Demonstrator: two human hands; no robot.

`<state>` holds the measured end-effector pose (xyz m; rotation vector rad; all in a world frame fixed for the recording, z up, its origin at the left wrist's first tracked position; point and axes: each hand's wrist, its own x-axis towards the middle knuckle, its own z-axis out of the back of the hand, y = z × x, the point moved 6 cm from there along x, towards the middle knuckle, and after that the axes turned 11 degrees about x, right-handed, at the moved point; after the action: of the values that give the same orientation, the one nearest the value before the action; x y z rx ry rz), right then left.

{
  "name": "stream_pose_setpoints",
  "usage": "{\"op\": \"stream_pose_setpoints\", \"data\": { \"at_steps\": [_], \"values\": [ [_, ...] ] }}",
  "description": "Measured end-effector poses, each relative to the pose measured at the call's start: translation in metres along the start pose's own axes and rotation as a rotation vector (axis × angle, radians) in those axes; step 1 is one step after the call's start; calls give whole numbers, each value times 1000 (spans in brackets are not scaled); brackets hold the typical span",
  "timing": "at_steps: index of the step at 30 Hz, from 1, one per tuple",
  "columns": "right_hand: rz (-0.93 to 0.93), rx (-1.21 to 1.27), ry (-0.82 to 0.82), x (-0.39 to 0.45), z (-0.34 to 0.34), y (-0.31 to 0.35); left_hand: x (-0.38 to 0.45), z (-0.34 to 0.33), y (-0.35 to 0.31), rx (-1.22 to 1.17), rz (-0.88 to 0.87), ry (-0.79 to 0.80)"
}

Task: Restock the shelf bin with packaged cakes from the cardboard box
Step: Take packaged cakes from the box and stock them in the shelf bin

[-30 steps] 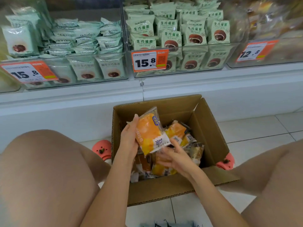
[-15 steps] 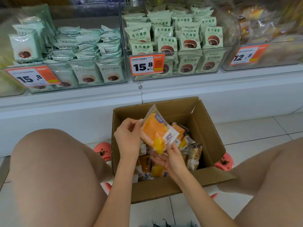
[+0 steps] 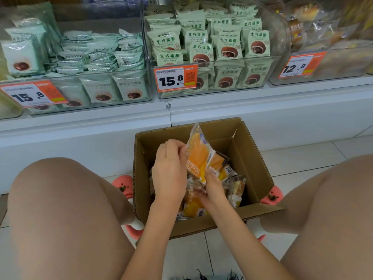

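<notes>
**Cake packet raised more upright over the box**

Since the earlier frame the orange cake packet (image 3: pixel 198 158) is standing steeper, and the left hand (image 3: pixel 169 168) is now curling over its left edge rather than lying flat beside it. The left fingers are bending round that edge, knuckles toward the camera, gripping it near the upper half. The right hand (image 3: pixel 212 187) is pinching the packet's lower right corner between thumb and fingers, its palm over the other packets. The packet is hanging above the open cardboard box (image 3: pixel 252 158), between the two hands. Its long axis is running near vertical, sealed top end pointing up toward the shelf bin (image 3: pixel 212 89), leaning slightly left, printed face turned to the camera. Loose cake packets (image 3: pixel 236 182) are lying in the box below.
</notes>
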<state>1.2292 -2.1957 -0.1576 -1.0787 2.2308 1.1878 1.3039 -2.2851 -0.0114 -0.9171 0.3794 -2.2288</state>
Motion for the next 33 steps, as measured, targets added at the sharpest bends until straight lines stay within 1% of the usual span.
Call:
{"op": "stream_pose_setpoints", "data": {
  "at_steps": [1,2,3,4,5,6,7,8,9,11,12,14,15,17,19,21,23,24,25,26,27,29,31,33],
  "values": [
    [-84,103,31,1,-2,-3,1,1,0,-15,44,7],
    [-118,102,51,3,-3,-6,4,1,2,-27,99,16],
    [-129,6,53,5,-2,-7,7,0,6,-40,163,28],
    [-85,-205,42,6,1,-5,11,-1,11,-62,227,40],
    [2,-429,22,7,2,1,16,-2,17,-88,271,52],
    [121,-596,2,6,2,12,21,-3,20,-102,276,67],
    [234,-680,-25,3,0,28,27,-2,20,-96,243,87],
    [345,-700,-30,-3,-6,47,33,0,19,-76,196,106],
    [460,-692,9,-11,-18,70,38,3,16,-57,154,118],
    [615,-754,222,-28,-55,113,48,13,9,-54,94,116],
    [624,-841,351,-34,-75,129,55,19,4,-71,70,105],
    [545,-1054,567,-47,-114,155,74,31,-11,-107,21,62],
    [487,-1133,633,-53,-129,166,86,39,-21,-129,-7,33],
    [407,-1198,714,-65,-156,189,113,55,-44,-185,-77,-30],
    [426,-1155,752,-78,-179,219,142,71,-68,-256,-129,-89],
    [568,-1134,742,-96,-204,261,174,87,-89,-327,-151,-155],
    [811,-1164,709,-123,-234,312,206,103,-106,-342,-159,-254],
    [953,-1177,685,-138,-250,340,222,110,-113,-296,-154,-316],
    [1105,-1189,653,-155,-265,367,238,117,-122,-217,-168,-386],
    [1264,-1198,616,-174,-281,395,255,121,-135,-134,-226,-453],
    [1406,-1203,588,-190,-298,419,271,120,-150,-55,-317,-502],
    [1616,-1221,550,-215,-331,459,305,107,-176,123,-473,-552],
    [1741,-1312,502,-225,-364,488,336,83,-188,304,-527,-529],
    [1757,-1546,457,-213,-392,503,356,58,-183,496,-558,-527]
  ]
}}
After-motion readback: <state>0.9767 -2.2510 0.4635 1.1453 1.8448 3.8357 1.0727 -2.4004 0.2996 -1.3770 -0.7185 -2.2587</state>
